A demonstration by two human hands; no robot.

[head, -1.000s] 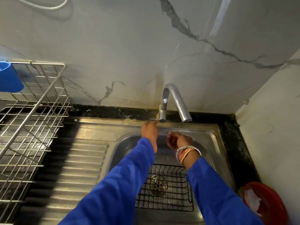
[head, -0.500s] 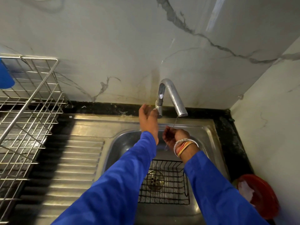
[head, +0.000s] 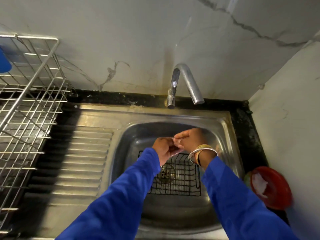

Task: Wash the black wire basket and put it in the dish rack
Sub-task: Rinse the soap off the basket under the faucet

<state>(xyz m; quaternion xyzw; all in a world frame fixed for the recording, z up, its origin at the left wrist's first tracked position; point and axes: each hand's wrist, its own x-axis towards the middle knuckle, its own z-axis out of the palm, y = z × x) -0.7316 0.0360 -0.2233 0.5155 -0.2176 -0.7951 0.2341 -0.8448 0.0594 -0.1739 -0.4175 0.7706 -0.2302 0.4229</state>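
Basket [head: 180, 184] lies flat on the sink [head: 131, 135] floor over the drain [head: 167, 174], its right and front edges standing off the sink walls and its left edge hidden by a sleeve [head: 121, 196]. Left hand [head: 161, 150] and right hand [head: 191, 138] meet above its back edge, below the tap [head: 184, 80]: left fingers curled against the right palm, right fingers nearly straight, neither gripping any object. Rack [head: 26, 101] stands well left, beyond the ribbed drainboard [head: 78, 161]; a red bowl [head: 277, 191] sits just beside the sink's right rim.
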